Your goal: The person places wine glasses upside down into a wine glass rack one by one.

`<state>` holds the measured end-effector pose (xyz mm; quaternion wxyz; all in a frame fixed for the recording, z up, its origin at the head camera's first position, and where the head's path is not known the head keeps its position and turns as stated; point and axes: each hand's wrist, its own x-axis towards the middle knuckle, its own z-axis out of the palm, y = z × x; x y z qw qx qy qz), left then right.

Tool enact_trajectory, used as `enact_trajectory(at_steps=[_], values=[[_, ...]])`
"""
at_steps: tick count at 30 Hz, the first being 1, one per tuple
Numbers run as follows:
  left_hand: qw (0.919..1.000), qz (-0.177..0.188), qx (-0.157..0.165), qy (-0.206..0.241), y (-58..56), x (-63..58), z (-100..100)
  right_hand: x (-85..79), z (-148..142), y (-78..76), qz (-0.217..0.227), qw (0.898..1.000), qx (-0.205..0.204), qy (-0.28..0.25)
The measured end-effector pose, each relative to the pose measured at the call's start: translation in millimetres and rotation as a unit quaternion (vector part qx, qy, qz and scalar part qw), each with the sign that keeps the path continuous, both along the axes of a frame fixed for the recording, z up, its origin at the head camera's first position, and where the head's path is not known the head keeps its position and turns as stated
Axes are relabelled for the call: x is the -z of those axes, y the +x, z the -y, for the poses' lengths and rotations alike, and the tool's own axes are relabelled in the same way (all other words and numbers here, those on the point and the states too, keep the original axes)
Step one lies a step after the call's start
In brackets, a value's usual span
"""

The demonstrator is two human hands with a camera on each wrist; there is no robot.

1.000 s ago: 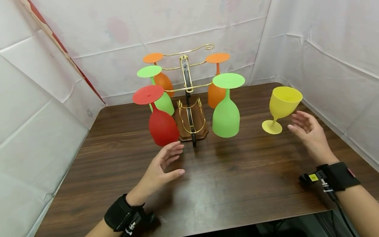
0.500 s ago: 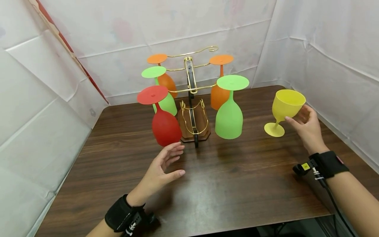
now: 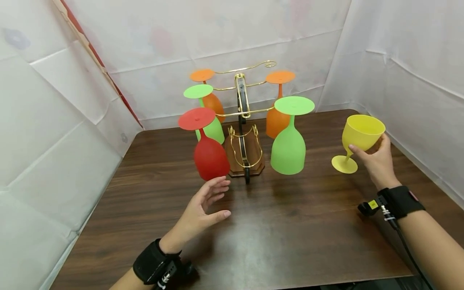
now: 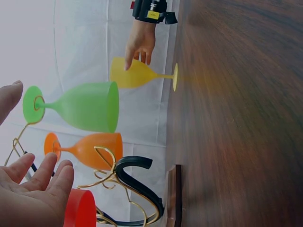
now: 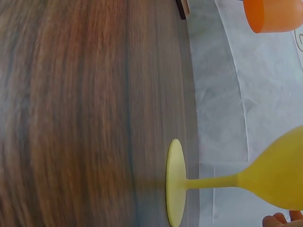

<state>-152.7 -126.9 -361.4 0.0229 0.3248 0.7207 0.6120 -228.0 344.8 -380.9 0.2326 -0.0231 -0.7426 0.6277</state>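
Note:
At the right of the table, a yellow goblet point(image 3: 362, 131) stands upright on its foot. My right hand point(image 3: 378, 163) holds its bowl from the right side, thumb in front and the other fingers mostly hidden behind. My left hand point(image 3: 197, 215) is relaxed, palm turned right, just in front of an upside-down red goblet point(image 3: 210, 157). Its fingertips overlap the rim in the head view; whether they touch it I cannot tell. The red goblet hangs by its foot on the left of a gold wire rack point(image 3: 248, 110).
Also hanging upside down from the rack are a right green goblet point(image 3: 288, 149), a left green goblet point(image 3: 214, 131), a right orange goblet point(image 3: 278, 121) and a left orange goblet point(image 3: 213, 102). The rack's wooden base point(image 3: 258, 169) rests on the dark table point(image 3: 282, 233). White cloth point(image 3: 417, 100) surrounds the back and sides.
My right hand has moved left to the yellow goblet and taken hold of its bowl. The left hand has stayed almost still. The head view has shifted slightly.

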Motion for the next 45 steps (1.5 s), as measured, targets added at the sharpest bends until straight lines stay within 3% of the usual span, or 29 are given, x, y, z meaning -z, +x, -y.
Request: enact_trajectory(at_steps=[10,17,23,27,30,36,45], values=[[1.0000,0.007,0.000,-0.004,0.9,2.7,-1.8,5.0,4.0,-1.3,0.000,0.999,0.024,-0.021],[1.0000,0.004,-0.002,-0.009,0.1,0.9,-1.1,-1.7,8.8,-7.8,0.018,0.998,0.063,-0.019],[1.0000,0.006,-0.004,-0.007,0.0,1.7,-0.2,-14.8,8.8,-6.9,-0.012,0.997,0.049,-0.050],[0.9999,0.008,-0.004,-0.008,0.4,2.5,0.7,-18.5,11.8,-0.1,0.000,0.999,0.044,-0.016],[0.9998,0.014,-0.006,-0.009,0.7,1.9,1.0,-19.7,14.3,8.0,-0.002,1.000,0.025,0.011],[0.9998,0.017,-0.005,-0.010,0.7,1.1,-0.1,-23.6,16.3,29.5,-0.038,0.997,-0.057,0.020],[0.9999,0.009,-0.003,-0.007,0.8,2.9,-1.3,-29.7,19.0,60.3,-0.022,0.990,-0.115,0.078]])
